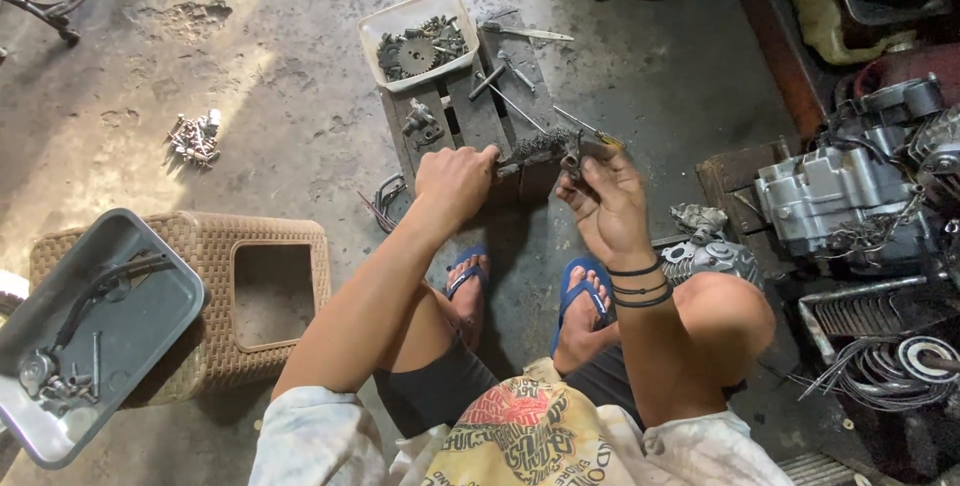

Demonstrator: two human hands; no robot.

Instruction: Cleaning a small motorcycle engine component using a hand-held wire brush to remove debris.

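Greasy chain [535,149] stretched between left hand [455,181] and right hand [605,208].

Your left hand [455,181] covers the near end of the greasy chain [535,149], and your right hand [605,208] hides how its fingers grip the small metal part [572,161]. At nine o'clock, the grey tray [150,331] is cut off by the frame. At three o'clock, the engine [830,196] runs past the edge.

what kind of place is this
Most likely a small motorcycle or engine repair workshop: a stripped grey metal engine block sits on the stained concrete floor, a white plastic tub of gears and bolts rests nearby, and both hands hold a greasy metal part.
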